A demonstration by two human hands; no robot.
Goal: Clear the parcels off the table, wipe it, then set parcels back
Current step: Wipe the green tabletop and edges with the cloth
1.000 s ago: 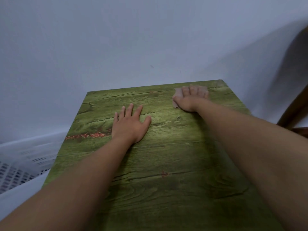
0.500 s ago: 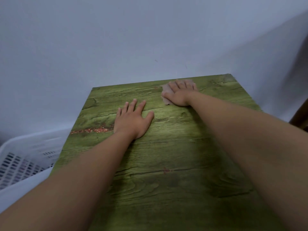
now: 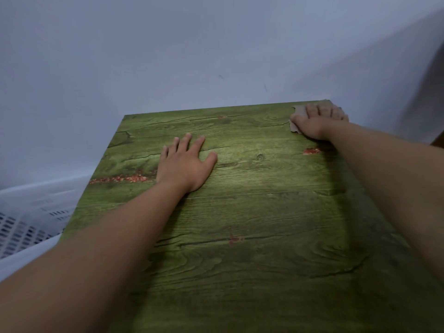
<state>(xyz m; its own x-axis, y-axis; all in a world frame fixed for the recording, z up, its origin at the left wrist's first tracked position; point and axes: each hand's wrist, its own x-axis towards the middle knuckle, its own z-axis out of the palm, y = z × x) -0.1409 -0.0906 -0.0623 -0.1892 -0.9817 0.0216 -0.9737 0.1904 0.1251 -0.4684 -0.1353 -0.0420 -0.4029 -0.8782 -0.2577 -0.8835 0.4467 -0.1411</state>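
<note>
The green wood-grain table [image 3: 252, 224] fills the middle of the view, with no parcels on it. My left hand [image 3: 185, 162] lies flat on the table, left of centre, with its fingers spread and straight. At the table's far right corner my right hand [image 3: 317, 123] presses flat on a small pinkish-brown cloth [image 3: 296, 121]. Most of the cloth is hidden under the palm and fingers.
A white slatted plastic basket [image 3: 28, 219] stands low at the left, beside the table's left edge. A pale wall rises right behind the table's far edge. Something dark brown shows at the right edge [image 3: 438, 140].
My right hand has slid the cloth along the far edge from near the middle to the far right corner. My left hand has stayed flat in the same spot.
</note>
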